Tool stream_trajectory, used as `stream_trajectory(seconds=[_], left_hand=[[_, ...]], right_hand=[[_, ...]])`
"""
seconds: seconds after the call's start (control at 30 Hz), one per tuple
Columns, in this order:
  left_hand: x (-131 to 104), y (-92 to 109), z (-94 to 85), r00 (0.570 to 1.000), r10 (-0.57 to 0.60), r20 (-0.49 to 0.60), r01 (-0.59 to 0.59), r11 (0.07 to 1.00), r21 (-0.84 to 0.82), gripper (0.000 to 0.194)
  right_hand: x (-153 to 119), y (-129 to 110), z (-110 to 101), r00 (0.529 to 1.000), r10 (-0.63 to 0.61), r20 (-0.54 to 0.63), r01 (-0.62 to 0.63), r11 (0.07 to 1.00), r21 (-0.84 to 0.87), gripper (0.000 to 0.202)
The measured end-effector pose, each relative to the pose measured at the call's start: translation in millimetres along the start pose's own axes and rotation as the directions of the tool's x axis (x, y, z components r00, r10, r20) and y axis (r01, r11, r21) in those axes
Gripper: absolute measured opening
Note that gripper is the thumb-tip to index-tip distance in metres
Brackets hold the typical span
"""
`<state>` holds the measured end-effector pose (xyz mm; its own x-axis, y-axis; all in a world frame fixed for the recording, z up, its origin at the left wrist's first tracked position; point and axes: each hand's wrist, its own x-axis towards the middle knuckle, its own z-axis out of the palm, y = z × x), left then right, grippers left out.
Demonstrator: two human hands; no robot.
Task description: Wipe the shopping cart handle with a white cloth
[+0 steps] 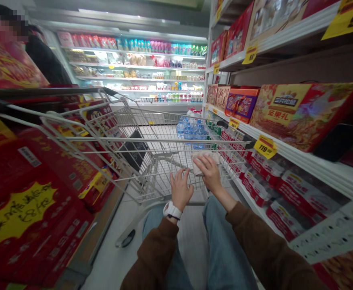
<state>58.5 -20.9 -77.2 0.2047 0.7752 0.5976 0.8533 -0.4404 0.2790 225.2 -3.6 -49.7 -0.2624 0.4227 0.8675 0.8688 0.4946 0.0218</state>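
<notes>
In the head view my right hand [211,173] presses a crumpled whitish cloth [196,169] against the wire side of a shopping cart [161,140]. Its fingers lie bent over the cloth. Just to the left, my left hand [181,191] has its fingers apart and is up at the cart's wires, holding nothing that I can see. Whether its fingertips touch the wires is hard to tell. A white watch [172,210] is on that wrist. A dark panel [134,151] shows at the cart's left part.
Red stacked boxes [28,209] border the left side. At right, a shelf [318,171] carries gift boxes [300,112] and a dark phone [335,141]. Large water bottles [191,129] stand beyond the cart, before a chilled display [140,66]. A person [43,56] is at upper left.
</notes>
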Motion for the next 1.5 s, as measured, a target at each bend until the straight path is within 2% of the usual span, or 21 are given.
stream_trajectory(seconds=[0.1, 0.2, 0.33, 0.43, 0.5, 0.73, 0.8, 0.9, 1.03, 1.1, 1.2, 1.27, 1.33, 1.4, 1.5], left_hand=[[-9, -16, -3.7, 0.998, -0.034, -0.061, 0.037, 0.997, 0.061, 0.061], [-12, -34, -10.2, 0.991, -0.067, -0.115, 0.083, 0.987, 0.141, 0.060], [-8, -47, -16.3, 0.999, -0.014, -0.044, 0.022, 0.981, 0.192, 0.061], [-5, -47, -16.1, 1.000, -0.004, -0.015, 0.007, 0.979, 0.202, 0.063], [-4, -43, -15.2, 1.000, -0.012, -0.019, 0.016, 0.980, 0.197, 0.065], [-2, -33, -16.8, 1.000, -0.017, -0.014, 0.019, 0.988, 0.153, 0.068], [-1, -31, -16.9, 0.999, -0.030, -0.019, 0.032, 0.989, 0.145, 0.067], [0, -29, -15.0, 0.999, -0.041, -0.026, 0.044, 0.990, 0.134, 0.067], [-1, -27, -10.6, 0.998, -0.045, -0.033, 0.049, 0.992, 0.120, 0.069], [-1, -26, -9.1, 0.998, -0.050, -0.028, 0.053, 0.991, 0.122, 0.070], [-2, -24, -8.5, 0.998, -0.053, -0.024, 0.055, 0.990, 0.132, 0.070], [-2, -24, -8.8, 0.999, -0.047, -0.022, 0.049, 0.990, 0.135, 0.070], [-2, -24, -8.7, 0.999, -0.044, -0.019, 0.046, 0.990, 0.133, 0.070], [-2, -25, -7.8, 0.999, -0.050, -0.019, 0.052, 0.990, 0.129, 0.070], [-2, -25, -5.1, 0.998, -0.051, -0.026, 0.054, 0.991, 0.119, 0.071]], right_hand=[[15, -2, 3, 0.997, -0.055, -0.055, 0.054, 0.998, -0.009, 0.069], [14, -4, 13, 0.995, -0.053, -0.087, 0.052, 0.999, -0.012, 0.069], [-9, -7, 30, 0.995, -0.015, -0.103, 0.013, 1.000, -0.017, 0.071], [-27, -8, 37, 0.997, 0.005, -0.077, -0.006, 1.000, -0.020, 0.072], [-28, -7, 36, 0.998, 0.022, -0.056, -0.023, 1.000, -0.013, 0.073], [7, 4, 32, 0.994, 0.018, -0.105, -0.016, 1.000, 0.016, 0.071], [0, 6, 37, 0.996, 0.014, -0.092, -0.013, 1.000, 0.008, 0.071], [-25, 6, 45, 0.999, 0.011, -0.046, -0.011, 1.000, -0.007, 0.072], [-45, 2, 43, 0.999, 0.024, -0.030, -0.024, 1.000, 0.002, 0.074], [-37, -2, 37, 0.998, 0.020, -0.060, -0.019, 1.000, 0.020, 0.074], [-8, -7, 28, 0.995, -0.003, -0.103, 0.008, 0.999, 0.042, 0.072], [11, -10, 27, 0.994, 0.002, -0.107, 0.003, 0.999, 0.043, 0.069], [17, -12, 31, 0.995, 0.012, -0.097, -0.009, 0.999, 0.035, 0.068], [8, -13, 39, 0.997, 0.016, -0.082, -0.014, 1.000, 0.023, 0.069], [-22, -14, 50, 0.999, 0.022, -0.040, -0.022, 1.000, 0.010, 0.071]])
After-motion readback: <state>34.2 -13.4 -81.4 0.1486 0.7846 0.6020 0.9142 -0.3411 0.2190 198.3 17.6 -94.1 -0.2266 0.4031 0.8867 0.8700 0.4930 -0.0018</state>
